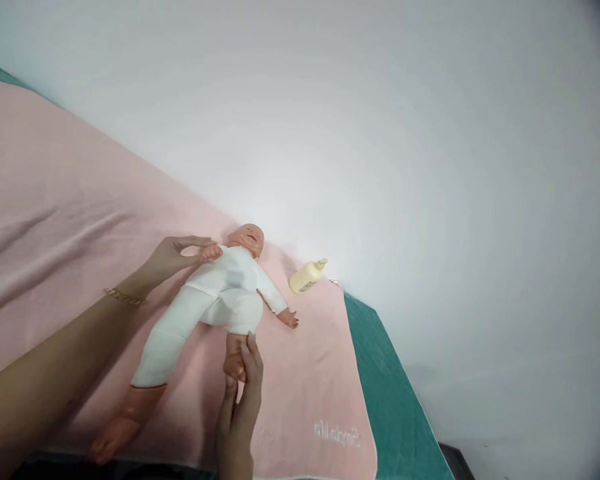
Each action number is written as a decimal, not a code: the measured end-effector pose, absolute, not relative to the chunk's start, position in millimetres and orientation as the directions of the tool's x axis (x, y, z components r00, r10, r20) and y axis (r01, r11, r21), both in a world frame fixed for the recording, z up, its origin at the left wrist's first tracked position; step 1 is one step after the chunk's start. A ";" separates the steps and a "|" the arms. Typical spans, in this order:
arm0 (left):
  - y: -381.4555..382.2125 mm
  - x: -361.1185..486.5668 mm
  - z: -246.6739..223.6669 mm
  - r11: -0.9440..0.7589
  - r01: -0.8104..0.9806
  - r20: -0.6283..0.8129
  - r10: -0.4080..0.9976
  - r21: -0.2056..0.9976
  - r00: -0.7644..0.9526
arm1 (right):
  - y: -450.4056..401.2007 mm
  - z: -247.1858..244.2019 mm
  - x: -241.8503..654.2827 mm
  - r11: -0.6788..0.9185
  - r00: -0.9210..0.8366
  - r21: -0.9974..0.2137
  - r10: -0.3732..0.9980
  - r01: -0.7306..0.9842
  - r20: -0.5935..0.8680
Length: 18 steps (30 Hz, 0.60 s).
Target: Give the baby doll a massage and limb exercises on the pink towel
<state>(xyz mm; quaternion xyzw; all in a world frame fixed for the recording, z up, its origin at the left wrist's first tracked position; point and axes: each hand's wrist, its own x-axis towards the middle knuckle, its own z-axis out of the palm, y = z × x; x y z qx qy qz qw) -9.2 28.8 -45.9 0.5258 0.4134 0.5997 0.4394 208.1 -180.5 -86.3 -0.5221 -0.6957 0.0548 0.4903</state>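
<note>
A baby doll (235, 273) with a white cloth body lies on its back on a pink towel (310, 373), its head toward the wall. My left hand (173, 259) has its thumb and fingers closed round one of the doll's hands, by its shoulder. With my right hand (243, 393) I hold the doll's foot on the bent leg, thumb below and fingers on top. The doll's other leg stretches toward the lower left, and its other arm points toward the lower right.
A pale yellow pump bottle (306, 277) lies tilted on the towel to the right of the doll, near the white wall (405, 167). Green cloth (385, 373) shows beyond the towel's right edge. A dark object (456, 460) is at the bottom right.
</note>
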 end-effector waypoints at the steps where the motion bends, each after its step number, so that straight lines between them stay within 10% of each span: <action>1: 29.2 -7.5 -48.0 -0.293 -0.079 0.291 0.956 0.953 -0.032 | -174.1 -81.9 206.7 0.436 0.025 -0.606 0.798 0.665 0.602; 7: 39.1 -7.2 -57.8 -0.534 0.110 0.507 0.837 0.838 0.204 | -139.6 -64.8 194.1 0.337 0.117 -0.717 0.857 0.611 0.502; 18: 44.1 -4.2 -63.8 -0.538 0.203 0.452 0.820 0.818 0.352 | -127.0 -56.2 190.6 0.350 0.128 -0.761 0.863 0.547 0.489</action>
